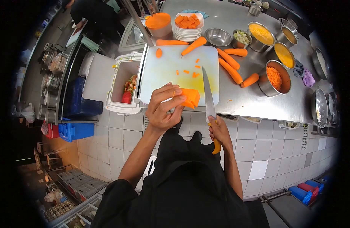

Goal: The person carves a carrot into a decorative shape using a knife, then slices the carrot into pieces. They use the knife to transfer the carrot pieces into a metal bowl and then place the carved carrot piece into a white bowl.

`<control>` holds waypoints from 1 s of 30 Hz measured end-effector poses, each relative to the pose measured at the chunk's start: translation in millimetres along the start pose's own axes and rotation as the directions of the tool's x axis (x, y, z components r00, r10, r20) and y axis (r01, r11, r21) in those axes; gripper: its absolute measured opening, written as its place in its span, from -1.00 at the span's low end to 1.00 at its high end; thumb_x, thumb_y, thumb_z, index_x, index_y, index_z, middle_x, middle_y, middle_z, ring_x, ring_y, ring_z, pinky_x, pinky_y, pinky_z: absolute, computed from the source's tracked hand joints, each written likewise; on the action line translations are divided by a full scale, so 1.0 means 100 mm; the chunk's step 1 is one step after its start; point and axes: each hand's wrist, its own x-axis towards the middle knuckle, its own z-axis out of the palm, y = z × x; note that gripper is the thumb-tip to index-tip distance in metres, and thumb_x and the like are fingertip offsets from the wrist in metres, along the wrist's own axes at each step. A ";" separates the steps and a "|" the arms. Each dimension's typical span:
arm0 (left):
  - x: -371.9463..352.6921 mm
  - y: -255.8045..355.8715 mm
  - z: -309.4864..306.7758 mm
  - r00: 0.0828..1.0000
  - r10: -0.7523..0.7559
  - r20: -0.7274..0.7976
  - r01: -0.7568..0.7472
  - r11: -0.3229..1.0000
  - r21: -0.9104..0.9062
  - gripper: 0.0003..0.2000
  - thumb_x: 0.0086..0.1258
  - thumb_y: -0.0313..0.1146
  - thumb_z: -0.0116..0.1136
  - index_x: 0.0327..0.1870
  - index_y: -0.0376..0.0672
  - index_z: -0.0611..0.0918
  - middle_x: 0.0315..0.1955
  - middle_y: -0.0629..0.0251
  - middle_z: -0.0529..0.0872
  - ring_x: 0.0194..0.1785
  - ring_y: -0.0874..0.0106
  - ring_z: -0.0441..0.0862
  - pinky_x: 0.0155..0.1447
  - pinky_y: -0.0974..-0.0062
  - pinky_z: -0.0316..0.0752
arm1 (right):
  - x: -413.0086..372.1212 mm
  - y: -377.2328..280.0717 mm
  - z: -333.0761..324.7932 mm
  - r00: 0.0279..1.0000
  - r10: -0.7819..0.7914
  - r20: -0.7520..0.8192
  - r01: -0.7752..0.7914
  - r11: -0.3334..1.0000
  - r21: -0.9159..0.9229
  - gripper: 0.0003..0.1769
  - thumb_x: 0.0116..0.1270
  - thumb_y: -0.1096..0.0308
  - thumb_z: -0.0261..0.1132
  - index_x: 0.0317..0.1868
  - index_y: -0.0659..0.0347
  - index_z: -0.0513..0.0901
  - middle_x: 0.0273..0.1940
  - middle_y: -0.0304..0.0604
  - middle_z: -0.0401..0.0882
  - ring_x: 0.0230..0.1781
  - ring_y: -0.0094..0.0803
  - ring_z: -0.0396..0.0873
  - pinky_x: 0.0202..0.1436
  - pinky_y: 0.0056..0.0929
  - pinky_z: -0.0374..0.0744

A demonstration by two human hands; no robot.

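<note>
Between the fingers of my left hand (163, 108) is a squared block of carrot (191, 98), raised over the near edge of the white cutting board (159, 72). My right hand (219, 132) is closed round the yellow handle of a kitchen knife (208, 89), its long blade pointing away from me past the board's right part. Small carrot pieces (186, 71) and a carrot end (159, 53) lie on the board, which has a wet yellowish patch. One whole carrot (194, 46) rests across the board's far edge.
Several carrots (230, 70) lie right of the board. Beyond stand a pot of shredded carrot (273, 78), a steel bowl (218, 37), and stacked white dishes (188, 35) topped with carrot pieces. An open white bin (116, 83) with scraps adjoins the board's left. Another person (95, 17) stands far left.
</note>
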 end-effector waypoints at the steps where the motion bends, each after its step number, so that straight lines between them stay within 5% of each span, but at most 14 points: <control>1: 0.00 -0.02 -0.01 0.998 -0.032 0.057 0.029 0.999 0.044 -0.62 0.09 -0.70 0.44 -0.05 -0.14 0.71 -0.05 0.21 0.73 0.04 0.19 0.74 0.22 0.17 0.70 | -0.04 -0.05 0.02 1.000 -0.007 -0.023 0.008 1.000 0.021 -0.61 0.64 0.00 0.12 -0.03 0.22 0.47 -0.59 -0.35 0.33 -0.74 -0.62 0.30 -0.68 -0.53 0.38; 3: -0.03 -0.10 0.01 0.991 -0.072 0.117 0.062 0.994 0.086 -0.64 0.12 -0.66 0.46 -0.04 -0.16 0.72 -0.05 0.18 0.74 0.03 0.18 0.74 0.19 0.22 0.69 | -0.05 -0.07 0.06 0.999 -0.005 -0.050 0.008 0.999 0.045 -0.60 0.64 0.02 0.11 -0.08 0.26 0.49 -0.59 -0.33 0.36 -0.72 -0.60 0.35 -0.66 -0.51 0.40; 4: -0.10 -0.19 0.05 0.931 -0.287 0.225 0.268 0.957 0.112 -0.64 0.14 -0.61 0.49 -0.02 -0.18 0.73 -0.06 0.16 0.75 0.03 0.20 0.74 0.18 0.29 0.67 | -0.03 -0.06 0.08 0.998 -0.043 -0.049 0.044 0.999 0.027 -0.58 0.64 0.01 0.11 -0.11 0.28 0.48 -0.58 -0.31 0.37 -0.72 -0.58 0.36 -0.66 -0.50 0.41; 6: -0.45 -0.54 0.17 0.696 -0.616 0.369 0.597 0.782 0.180 -0.62 0.17 -0.51 0.53 0.04 -0.20 0.73 -0.07 0.15 0.78 0.02 0.25 0.74 0.17 0.38 0.62 | 0.06 0.01 0.13 0.995 -0.088 -0.046 0.088 0.996 -0.004 -0.57 0.63 0.02 0.12 -0.16 0.30 0.47 -0.56 -0.27 0.42 -0.73 -0.52 0.42 -0.68 -0.44 0.42; 7: -0.68 -0.74 0.22 0.684 -0.620 0.385 0.602 0.778 0.183 -0.62 0.17 -0.51 0.53 0.04 -0.20 0.73 -0.07 0.15 0.78 0.02 0.25 0.74 0.17 0.38 0.62 | 0.12 0.09 0.16 0.996 -0.073 -0.051 0.073 0.997 0.008 -0.57 0.63 0.02 0.12 -0.16 0.30 0.47 -0.56 -0.27 0.42 -0.73 -0.52 0.42 -0.68 -0.44 0.42; 9: -1.07 -1.09 0.29 0.470 -0.749 0.468 0.681 0.645 0.348 -0.64 0.19 -0.50 0.52 0.04 -0.20 0.73 -0.07 0.14 0.78 0.02 0.24 0.74 0.18 0.36 0.60 | 0.27 0.21 0.25 0.997 -0.074 -0.029 0.073 0.997 -0.014 -0.61 0.62 0.06 0.12 -0.14 0.29 0.47 -0.54 -0.25 0.42 -0.73 -0.50 0.44 -0.69 -0.42 0.42; 10: -1.21 -1.23 0.27 0.451 -0.746 0.490 0.679 0.643 0.354 -0.64 0.19 -0.50 0.52 0.04 -0.20 0.73 -0.07 0.14 0.78 0.02 0.24 0.74 0.18 0.36 0.60 | 0.24 0.12 0.31 0.999 -0.040 -0.020 0.041 0.999 0.023 -0.65 0.62 0.11 0.11 -0.10 0.28 0.45 -0.54 -0.22 0.42 -0.75 -0.48 0.44 -0.69 -0.41 0.44; 12: -1.30 -1.34 0.26 0.563 -0.619 0.548 0.583 0.767 0.267 -0.57 0.17 -0.43 0.55 0.10 -0.16 0.71 -0.09 0.12 0.76 -0.04 0.22 0.73 0.09 0.31 0.62 | 0.30 0.16 0.38 1.000 -0.023 -0.007 0.024 0.999 0.048 -0.68 0.62 0.11 0.12 -0.07 0.25 0.44 -0.54 -0.27 0.39 -0.75 -0.53 0.40 -0.70 -0.45 0.43; 15: -1.21 -1.26 0.23 0.533 -0.673 0.513 0.611 0.725 0.317 -0.51 0.15 -0.36 0.59 0.15 -0.11 0.70 -0.10 0.16 0.77 -0.03 0.29 0.72 0.06 0.31 0.63 | 0.35 0.18 0.42 0.999 0.010 0.037 -0.012 0.998 0.068 -0.72 0.61 0.15 0.13 0.01 0.22 0.41 -0.54 -0.30 0.35 -0.75 -0.58 0.36 -0.71 -0.49 0.44; 16: -1.26 -1.28 0.23 0.492 -0.754 0.435 0.663 0.648 0.374 -0.50 0.22 -0.15 0.57 0.14 -0.14 0.69 -0.15 0.21 0.78 -0.09 0.37 0.73 0.00 0.35 0.63 | 0.35 0.18 0.45 0.998 -0.018 0.063 0.013 0.998 0.067 -0.72 0.61 0.16 0.12 0.01 0.23 0.41 -0.55 -0.29 0.36 -0.75 -0.57 0.37 -0.70 -0.49 0.44; 17: -1.26 -1.30 0.24 0.484 -0.752 0.448 0.655 0.651 0.384 -0.50 0.22 -0.15 0.57 0.14 -0.14 0.69 -0.15 0.21 0.78 -0.09 0.37 0.73 0.00 0.35 0.63 | 0.35 0.19 0.48 0.995 -0.046 0.090 0.040 0.997 0.067 -0.71 0.61 0.16 0.12 0.01 0.24 0.41 -0.55 -0.28 0.36 -0.75 -0.57 0.37 -0.70 -0.48 0.45; 19: -1.24 -1.33 0.26 0.162 -0.950 0.266 0.879 0.262 0.399 -0.43 0.28 0.09 0.48 0.07 -0.23 0.67 -0.22 0.17 0.78 -0.21 0.40 0.74 -0.08 0.39 0.63 | 0.32 0.19 0.55 0.995 -0.041 0.086 0.035 0.997 0.075 -0.71 0.61 0.16 0.11 0.00 0.25 0.42 -0.56 -0.29 0.36 -0.75 -0.57 0.37 -0.70 -0.47 0.45; 22: -1.16 -1.26 0.36 0.082 -0.963 0.258 0.828 0.209 0.520 -0.34 0.27 0.24 0.42 -0.02 -0.29 0.65 -0.26 0.12 0.77 -0.30 0.42 0.73 -0.14 0.44 0.62 | 0.28 0.18 0.60 0.995 -0.049 0.089 0.043 0.997 0.068 -0.71 0.61 0.16 0.10 -0.03 0.27 0.42 -0.58 -0.28 0.37 -0.76 -0.54 0.38 -0.69 -0.44 0.46; 30: -1.05 -1.31 0.44 -0.076 -0.952 0.296 0.798 0.120 0.590 -0.36 0.20 0.20 0.52 -0.10 -0.29 0.65 -0.41 0.22 0.73 -0.41 0.54 0.69 -0.28 0.62 0.62 | 0.21 0.15 0.62 0.995 -0.074 0.070 0.077 0.996 -0.047 -0.68 0.63 0.15 0.05 -0.07 0.30 0.43 -0.63 -0.17 0.42 -0.76 -0.41 0.45 -0.65 -0.32 0.47</control>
